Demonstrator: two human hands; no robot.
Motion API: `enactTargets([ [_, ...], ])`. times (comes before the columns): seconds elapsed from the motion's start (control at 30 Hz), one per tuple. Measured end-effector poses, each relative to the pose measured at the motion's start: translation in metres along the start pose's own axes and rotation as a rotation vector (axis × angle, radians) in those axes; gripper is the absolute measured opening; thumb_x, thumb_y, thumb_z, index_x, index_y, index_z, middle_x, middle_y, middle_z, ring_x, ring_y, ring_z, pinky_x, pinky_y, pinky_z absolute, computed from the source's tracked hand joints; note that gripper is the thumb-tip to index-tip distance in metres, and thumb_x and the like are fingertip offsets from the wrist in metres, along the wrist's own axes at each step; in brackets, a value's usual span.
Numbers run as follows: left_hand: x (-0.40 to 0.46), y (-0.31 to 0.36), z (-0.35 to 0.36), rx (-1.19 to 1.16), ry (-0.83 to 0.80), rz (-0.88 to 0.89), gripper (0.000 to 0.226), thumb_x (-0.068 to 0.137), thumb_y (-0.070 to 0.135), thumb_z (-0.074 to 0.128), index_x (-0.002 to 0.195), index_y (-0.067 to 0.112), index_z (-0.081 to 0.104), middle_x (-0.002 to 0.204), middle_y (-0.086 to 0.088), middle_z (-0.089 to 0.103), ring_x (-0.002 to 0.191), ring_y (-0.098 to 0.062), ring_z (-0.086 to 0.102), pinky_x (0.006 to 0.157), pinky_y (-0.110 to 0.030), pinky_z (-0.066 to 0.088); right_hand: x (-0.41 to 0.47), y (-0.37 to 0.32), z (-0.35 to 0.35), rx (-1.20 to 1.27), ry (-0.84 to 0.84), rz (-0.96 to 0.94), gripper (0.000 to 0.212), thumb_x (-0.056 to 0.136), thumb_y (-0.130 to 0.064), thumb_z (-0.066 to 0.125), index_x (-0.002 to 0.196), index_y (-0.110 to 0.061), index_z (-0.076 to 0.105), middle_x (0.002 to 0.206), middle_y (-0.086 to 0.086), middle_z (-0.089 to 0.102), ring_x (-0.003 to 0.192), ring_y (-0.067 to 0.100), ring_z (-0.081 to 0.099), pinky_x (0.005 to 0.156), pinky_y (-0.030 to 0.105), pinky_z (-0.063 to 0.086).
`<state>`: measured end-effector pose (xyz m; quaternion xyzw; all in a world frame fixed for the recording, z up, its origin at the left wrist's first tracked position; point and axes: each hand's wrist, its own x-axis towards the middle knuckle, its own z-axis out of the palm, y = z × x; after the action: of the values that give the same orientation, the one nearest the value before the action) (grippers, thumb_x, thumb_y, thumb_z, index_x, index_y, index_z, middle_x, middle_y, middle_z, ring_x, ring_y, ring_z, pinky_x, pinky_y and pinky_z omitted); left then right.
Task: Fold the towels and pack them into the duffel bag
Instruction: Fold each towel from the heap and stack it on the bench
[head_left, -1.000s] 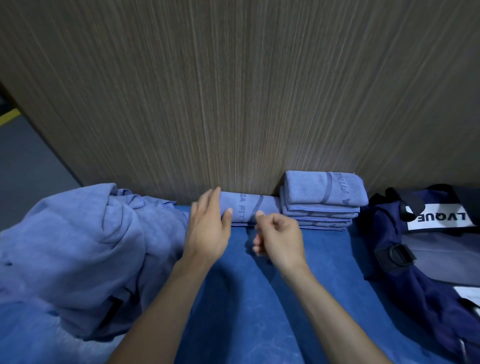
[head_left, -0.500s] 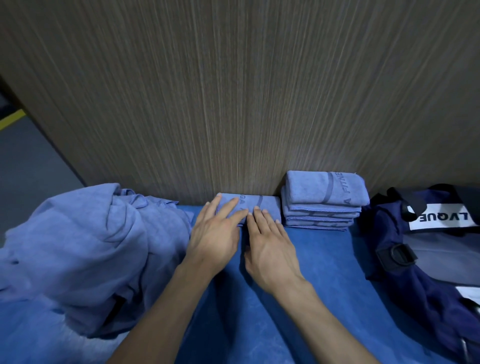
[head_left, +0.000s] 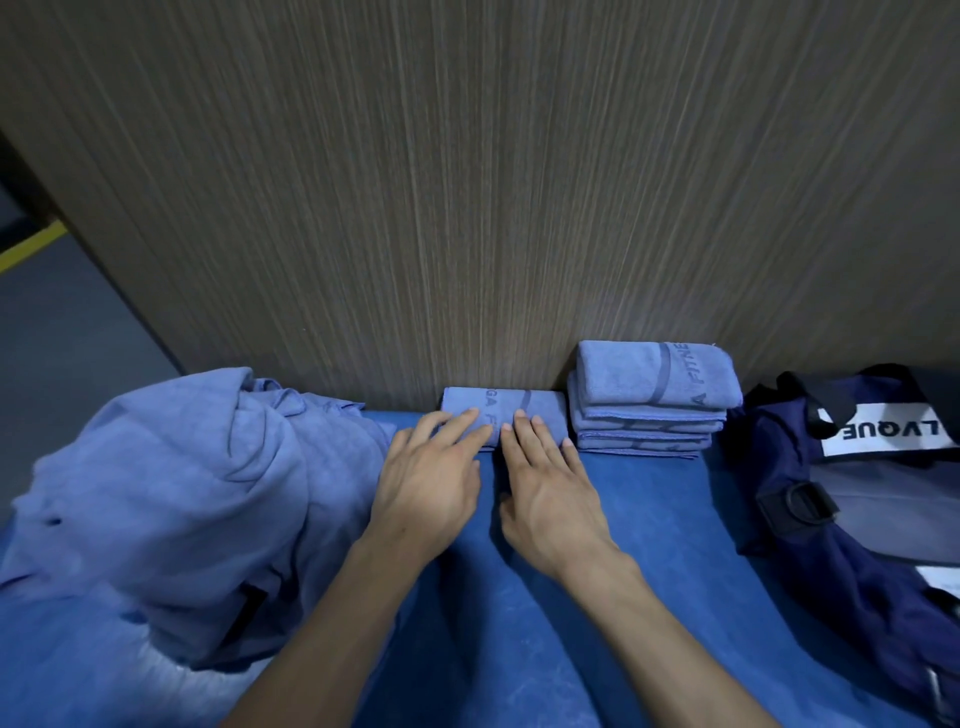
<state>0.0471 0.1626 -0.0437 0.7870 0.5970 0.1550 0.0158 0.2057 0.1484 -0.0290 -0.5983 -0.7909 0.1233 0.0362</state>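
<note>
Both hands lie flat, side by side, near the centre of the blue table surface (head_left: 649, 519). The left hand (head_left: 426, 483) has its fingers straight and slightly spread, the fingertips resting on the near edge of a single folded blue towel (head_left: 540, 410) at about 12 o'clock from the hands. The right hand (head_left: 550, 493) is just beside it, also flat with straight fingers; its index and middle fingertips touch the same towel's near edge, while the outer fingers appear to lie on the table. Neither hand curls around or pinches anything. The thumbs point inward toward each other across a narrow gap.

The folded towel sits against the wood-grain wall panel (head_left: 467, 208), showing dark printed letters and a stripe. Just beside it, at 1 o'clock from the hands, stands a stack of folded towels (head_left: 649, 400), also against the panel. At 9 o'clock lies a rumpled heap of unfolded towels (head_left: 182, 493), close to the left wrist. At 3 o'clock, well apart from the hands, lies the navy duffel bag (head_left: 857, 509) with a white label reading LVQUE upside down and a black buckle strap.
</note>
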Motion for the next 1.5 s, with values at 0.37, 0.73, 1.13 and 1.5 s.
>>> enactTargets([
  [0.37,-0.011,-0.002,-0.009,-0.160,0.042,-0.001,0.049,0.096,0.007,0.051,0.143,0.019,0.055,0.155,0.001,0.045,0.145,-0.021,0.041,0.120,-0.043,0.027,-0.010,0.000,0.001,0.005,0.056,-0.033,0.071,0.104,-0.031,0.037,0.162,-0.016,-0.002,0.168,0.000,-0.016,0.154,0.019,-0.017,0.123,0.040,-0.011],
  [0.73,-0.067,0.005,-0.044,-0.088,0.102,-0.044,0.025,0.088,0.016,0.062,0.106,0.029,0.073,0.098,0.006,0.072,0.092,-0.025,0.063,0.082,-0.042,0.049,-0.063,-0.023,0.017,0.010,-0.138,-0.068,0.058,0.107,-0.027,0.033,0.160,-0.014,0.015,0.170,0.002,0.003,0.156,0.022,0.003,0.126,0.041,0.008],
  [1.13,-0.126,-0.048,-0.106,0.191,0.422,-0.511,0.029,0.076,0.033,0.080,0.101,0.028,0.068,0.105,-0.001,0.061,0.100,-0.031,0.049,0.081,-0.042,0.032,-0.119,-0.051,0.019,0.060,-0.230,-0.168,0.058,0.105,-0.031,0.043,0.158,-0.018,0.024,0.169,-0.001,0.011,0.156,0.019,0.010,0.125,0.035,0.015],
  [1.5,-0.135,-0.020,-0.162,-0.387,0.934,-0.282,0.005,0.103,0.021,0.055,0.103,0.018,0.051,0.095,0.006,0.059,0.088,-0.025,0.054,0.077,-0.036,0.040,-0.123,-0.056,-0.012,0.292,0.062,-0.213,0.048,0.104,-0.031,0.048,0.149,-0.016,0.043,0.153,-0.001,0.046,0.138,0.018,0.046,0.114,0.027,0.032],
])
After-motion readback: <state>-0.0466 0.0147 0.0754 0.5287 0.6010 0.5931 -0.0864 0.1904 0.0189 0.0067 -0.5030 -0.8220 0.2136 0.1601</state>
